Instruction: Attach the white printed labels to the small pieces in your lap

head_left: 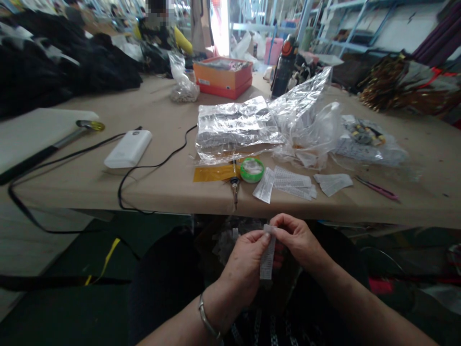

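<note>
Over my lap, below the table's front edge, both hands pinch the top of a narrow white printed label strip point(267, 257) that hangs down between them. My left hand point(245, 264) is closed on its upper left corner, a metal bracelet on that wrist. My right hand point(297, 240) is closed on the upper right corner, fingers curled. On the table just above lie more white label strips point(288, 185), a green roll of tape point(252, 169), a soldering-iron-like tool point(235, 185) and a yellow sheet point(214, 173).
Crinkled clear plastic bags point(237, 127) cover the table's point(72, 178) middle. A white power bank point(128, 149) with black cable lies left, an orange box point(223, 77) and black bottle point(284, 67) behind, pink tweezers point(376, 188) right. Dark garments point(54, 67) pile far left; a person sits beyond.
</note>
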The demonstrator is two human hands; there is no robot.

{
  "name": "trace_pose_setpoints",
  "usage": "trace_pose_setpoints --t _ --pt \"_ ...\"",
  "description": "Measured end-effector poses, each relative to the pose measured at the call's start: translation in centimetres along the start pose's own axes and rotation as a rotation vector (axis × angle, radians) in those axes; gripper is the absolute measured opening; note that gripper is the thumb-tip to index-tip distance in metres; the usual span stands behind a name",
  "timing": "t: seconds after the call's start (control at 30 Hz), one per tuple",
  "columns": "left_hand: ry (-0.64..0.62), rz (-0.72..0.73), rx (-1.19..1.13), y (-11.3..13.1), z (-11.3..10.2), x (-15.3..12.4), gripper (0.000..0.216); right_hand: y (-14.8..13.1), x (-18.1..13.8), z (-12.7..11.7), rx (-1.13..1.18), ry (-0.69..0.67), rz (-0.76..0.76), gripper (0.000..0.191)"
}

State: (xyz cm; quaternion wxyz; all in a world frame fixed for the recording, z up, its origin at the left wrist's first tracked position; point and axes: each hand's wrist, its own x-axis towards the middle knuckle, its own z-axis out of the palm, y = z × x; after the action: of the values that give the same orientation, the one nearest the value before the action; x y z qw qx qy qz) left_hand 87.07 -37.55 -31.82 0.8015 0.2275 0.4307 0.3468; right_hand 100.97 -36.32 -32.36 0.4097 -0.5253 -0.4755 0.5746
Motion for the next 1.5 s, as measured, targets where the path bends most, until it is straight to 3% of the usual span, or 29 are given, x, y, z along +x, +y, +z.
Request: trace_pose_setpoints --t 0.3,0.37,0.47,0.53,0.63,0.83,0.97,1.13,1.23,1.4,1.5 --pt "-0.176 -0.124 -0.049 0.3 -1.2 -0.1 0.022 0.6 -0.5 0.4 0.114 -0.031 0.025 0.019" --pt "-0.243 -0.146 -0.062 0.4 -1.5 -0.2 0.021 0.8 -0.5 0.0 0.212 -0.126 0.056 0.022" --pt "-0.359 -0.204 -0.048 0.4 -1.8 -0.5 0.02 0.9 -0.4 -0.8 0.341 -0.412 0.114 0.044" --pt "-0.417 -0.232 -0.038 0.3 -1.8 -0.8 0.019 0.9 -0.1 -1.2 0.383 -0.581 0.118 0.042" --pt "-0.454 -0.255 -0.04 0.1 -1.7 -1.1 0.019 1.2 0.3 -1.4 0.411 -0.654 0.139 0.033" --pt "-0.415 -0.254 -0.035 -0.3 -1.6 -1.1 0.017 1.8 0.7 -1.2 0.415 -0.649 0.14 0.029" --pt "-0.363 -0.22 -0.036 -0.2 -1.5 -1.0 0.021 0.9 -0.1 -1.0 0.219 -0.555 0.059 0.043" --pt "-0.208 -0.184 -0.032 0.6 -1.3 -1.1 0.021 -0.3 -1.4 -0.8 -0.426 -0.177 -0.388 0.036" --pt "-0.181 -0.158 -0.045 0.9 -1.2 -1.2 0.021 -0.4 -1.6 -0.6 -0.659 -0.132 -0.54 0.034" --pt "-0.182 -0.16 -0.05 0.7 -1.5 -1.1 0.02 -0.1 -1.5 -0.2 -0.711 -0.127 -0.573 0.029" --pt "-0.202 -0.143 -0.067 0.4 -1.8 -1.0 0.02 0.1 -1.5 0.1 -0.594 -0.092 -0.477 0.034"
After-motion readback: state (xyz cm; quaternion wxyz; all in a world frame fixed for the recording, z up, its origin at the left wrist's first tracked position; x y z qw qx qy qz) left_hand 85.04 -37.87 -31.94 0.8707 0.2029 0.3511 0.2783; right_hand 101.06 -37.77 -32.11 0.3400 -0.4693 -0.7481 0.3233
